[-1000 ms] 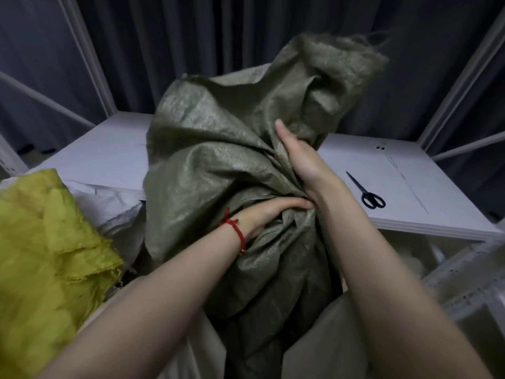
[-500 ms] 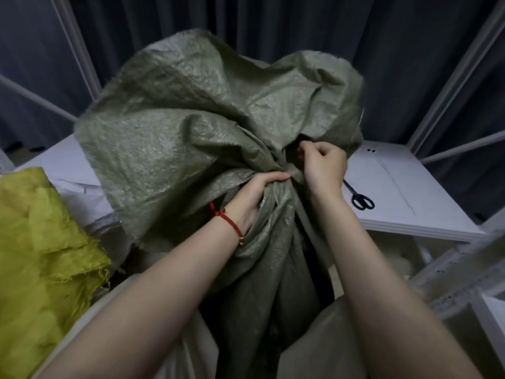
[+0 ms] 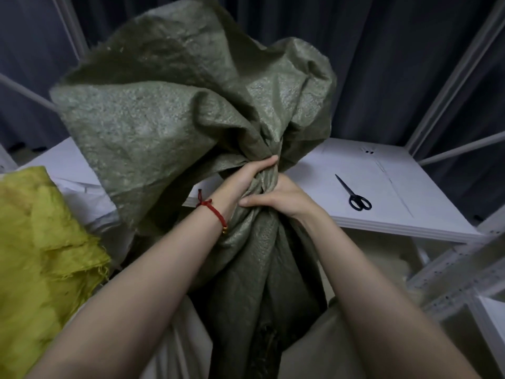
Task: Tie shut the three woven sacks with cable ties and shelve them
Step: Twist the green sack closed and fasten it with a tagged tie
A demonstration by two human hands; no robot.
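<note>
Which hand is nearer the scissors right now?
Right. The right hand grips the sack neck, left of the scissors; the left hand grips beside it, farther away.

Green sack (image 3: pixel 169 127), centre: olive woven fabric, standing upright, with the neck gathered into a tight bunch. Above it the loose mouth flares wide and crumpled toward 11 o'clock. The left hand (image 3: pixel 246 179) and right hand (image 3: pixel 284 198) grip the neck, touching each other, the left uppermost. Yellow sack (image 3: pixel 41 255), 8 o'clock: crumpled, with a frayed edge. White sack (image 3: pixel 90 206), 9 o'clock: lies between these two, largely hidden. Shelf board (image 3: pixel 410 203), 3 o'clock: white and flat.
</note>
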